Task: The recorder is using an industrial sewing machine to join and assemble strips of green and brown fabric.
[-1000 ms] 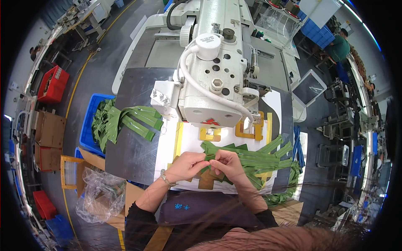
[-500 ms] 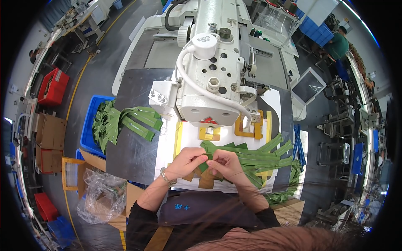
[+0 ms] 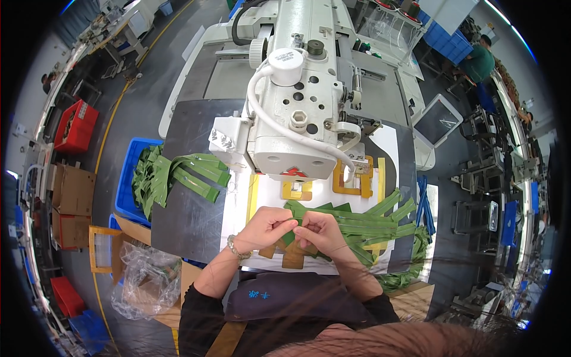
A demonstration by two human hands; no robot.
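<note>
Over the front of the machine table, my left hand (image 3: 267, 228) and my right hand (image 3: 322, 232) meet with thumbs and fingers pinched together. Green fabric strips (image 3: 369, 225) spread from beside my hands toward the right. A green strip end appears to be between my fingertips, which mostly cover it. Brownish flat pieces (image 3: 292, 259) lie under my hands on a white sheet (image 3: 235, 205). Just beyond is the head of a white sewing machine (image 3: 294, 143), with two yellow frames, a smaller one (image 3: 290, 191) and a larger one (image 3: 366, 189), below it.
A bunch of green strips (image 3: 199, 174) hangs from a blue bin (image 3: 128, 184) onto the table's left side. Near it are a clear plastic bag (image 3: 146, 285) and cardboard. Blue strips (image 3: 423, 202) hang at the right edge. A tilted screen (image 3: 439, 122) stands farther right.
My hands have drawn slightly closer together, and my fingertips now cover more of the green between them. The strips on the table stay about where they were.
</note>
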